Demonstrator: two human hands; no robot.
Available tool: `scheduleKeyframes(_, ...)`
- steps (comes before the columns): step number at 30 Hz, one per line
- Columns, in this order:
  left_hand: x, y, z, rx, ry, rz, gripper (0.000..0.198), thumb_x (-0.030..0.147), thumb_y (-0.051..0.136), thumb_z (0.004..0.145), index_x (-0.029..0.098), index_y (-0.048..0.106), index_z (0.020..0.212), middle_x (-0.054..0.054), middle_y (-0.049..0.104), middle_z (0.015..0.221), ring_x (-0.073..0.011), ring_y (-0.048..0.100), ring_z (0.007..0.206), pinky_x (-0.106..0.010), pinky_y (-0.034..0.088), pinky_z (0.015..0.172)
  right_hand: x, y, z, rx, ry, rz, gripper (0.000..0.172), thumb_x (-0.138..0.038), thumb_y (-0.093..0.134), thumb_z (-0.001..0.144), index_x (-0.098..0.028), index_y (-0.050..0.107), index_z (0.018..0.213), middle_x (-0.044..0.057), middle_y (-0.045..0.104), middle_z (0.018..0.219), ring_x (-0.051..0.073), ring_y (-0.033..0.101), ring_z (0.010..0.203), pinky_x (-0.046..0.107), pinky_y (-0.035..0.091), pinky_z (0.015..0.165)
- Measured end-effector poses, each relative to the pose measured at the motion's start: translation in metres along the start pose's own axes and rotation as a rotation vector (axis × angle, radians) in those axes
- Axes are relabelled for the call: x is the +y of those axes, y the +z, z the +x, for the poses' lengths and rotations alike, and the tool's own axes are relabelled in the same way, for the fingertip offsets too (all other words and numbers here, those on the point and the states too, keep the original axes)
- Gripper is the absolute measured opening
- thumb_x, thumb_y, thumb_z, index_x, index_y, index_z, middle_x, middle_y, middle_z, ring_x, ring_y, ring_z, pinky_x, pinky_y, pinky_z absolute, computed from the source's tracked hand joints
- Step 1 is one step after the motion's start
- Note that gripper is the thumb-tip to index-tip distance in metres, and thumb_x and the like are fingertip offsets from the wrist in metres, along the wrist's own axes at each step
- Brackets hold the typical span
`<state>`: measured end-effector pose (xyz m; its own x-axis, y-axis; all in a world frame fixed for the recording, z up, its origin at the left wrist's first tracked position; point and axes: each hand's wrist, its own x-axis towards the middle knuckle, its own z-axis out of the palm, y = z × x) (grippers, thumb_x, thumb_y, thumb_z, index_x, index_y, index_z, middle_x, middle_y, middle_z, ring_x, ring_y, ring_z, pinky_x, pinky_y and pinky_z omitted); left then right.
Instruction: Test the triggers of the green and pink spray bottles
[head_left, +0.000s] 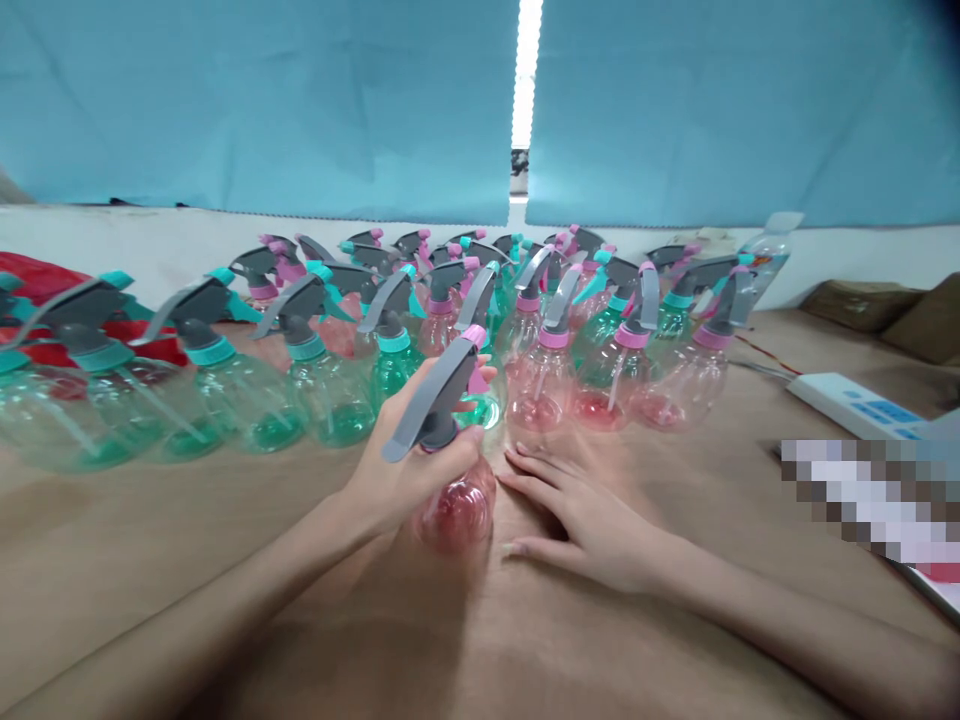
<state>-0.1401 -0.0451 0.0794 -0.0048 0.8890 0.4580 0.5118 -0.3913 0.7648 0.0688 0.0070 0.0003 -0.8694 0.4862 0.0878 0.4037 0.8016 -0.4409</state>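
Observation:
A clear spray bottle with a pink tint (456,512), grey trigger head and pink nozzle stands near the middle of the table. My left hand (409,455) is wrapped round its neck, thumb on the near side and fingers partly hidden behind the head. Just right of the bottle, my right hand (574,510) lies on the table with its fingers spread, holding nothing. Beyond my hands stand several other spray bottles: green-tinted ones with turquoise collars (330,405) at the left, and pink-tinted ones with pink collars (538,395) at the centre right.
A white power strip (855,405) with blue sockets lies at the right, near a pixelated flat object (877,510). A clear plastic bottle (769,255) stands at the back right beside brown packages (862,300). Red material (45,280) sits at the far left. Blue sheeting (262,110) covers the wall.

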Motion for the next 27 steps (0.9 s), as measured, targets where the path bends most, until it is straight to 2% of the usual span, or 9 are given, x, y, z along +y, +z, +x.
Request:
scheduleKeyframes(2, 0.0021, 0.0019, -0.0003, -0.001, -0.032, -0.005, 0.057, 0.015, 0.058, 0.074, 0.028, 0.051, 0.129, -0.005, 0.065, 0.12, -0.0236, 0.066, 0.101, -0.038, 0.056, 0.086, -0.0002, 0.0, 0.0001, 0.002, -0.002, -0.001, 0.078, -0.07, 0.045, 0.088, -0.016, 0.044, 0.145, 0.015, 0.039, 0.152, 0.033, 0.032, 0.141, 0.054, 0.029, 0.114)
scheduleKeyframes(5, 0.0032, 0.0047, -0.0035, 0.014, -0.076, 0.049, 0.06, 0.015, 0.056, 0.077, 0.03, 0.046, 0.134, -0.003, 0.066, 0.118, -0.0187, 0.068, 0.083, -0.032, 0.057, 0.075, -0.0003, -0.0001, 0.0002, 0.006, -0.008, -0.001, 0.078, -0.069, 0.046, 0.088, -0.015, 0.044, 0.145, 0.015, 0.039, 0.151, 0.033, 0.032, 0.141, 0.055, 0.029, 0.114)
scheduleKeyframes(8, 0.0024, 0.0063, -0.0065, 0.04, -0.111, 0.117, 0.056, 0.018, 0.057, 0.08, 0.033, 0.047, 0.133, 0.0, 0.069, 0.11, -0.0151, 0.066, 0.069, -0.028, 0.057, 0.066, 0.0, 0.0001, 0.0, 0.006, -0.016, 0.005, 0.077, -0.068, 0.046, 0.088, -0.016, 0.043, 0.146, 0.015, 0.039, 0.152, 0.033, 0.032, 0.141, 0.055, 0.029, 0.114)
scheduleKeyframes(14, 0.0004, 0.0066, -0.0061, 0.046, -0.099, 0.114, 0.057, 0.018, 0.058, 0.08, 0.031, 0.046, 0.134, -0.001, 0.068, 0.114, -0.0157, 0.068, 0.075, -0.029, 0.058, 0.074, 0.001, 0.0011, -0.0002, 0.019, -0.018, 0.015, 0.076, -0.067, 0.047, 0.088, -0.018, 0.043, 0.146, 0.014, 0.039, 0.152, 0.034, 0.031, 0.141, 0.056, 0.029, 0.113)
scheduleKeyframes(19, 0.0, 0.0067, -0.0049, 0.046, -0.073, 0.122, 0.06, 0.016, 0.057, 0.078, 0.032, 0.045, 0.135, -0.001, 0.068, 0.115, -0.0138, 0.066, 0.069, -0.028, 0.057, 0.069, -0.0002, 0.0002, 0.0004, -0.001, -0.008, -0.01, 0.079, -0.07, 0.045, 0.088, -0.014, 0.044, 0.144, 0.015, 0.038, 0.152, 0.033, 0.031, 0.142, 0.054, 0.029, 0.114)
scheduleKeyframes(27, -0.0045, 0.0075, -0.0043, 0.028, -0.027, 0.116, 0.064, 0.014, 0.055, 0.079, 0.032, 0.04, 0.138, -0.001, 0.066, 0.118, -0.0111, 0.06, 0.063, -0.026, 0.054, 0.063, 0.0002, 0.0011, -0.0006, 0.019, -0.016, -0.012, 0.077, -0.068, 0.046, 0.088, -0.016, 0.044, 0.144, 0.014, 0.039, 0.152, 0.033, 0.031, 0.142, 0.053, 0.028, 0.114)
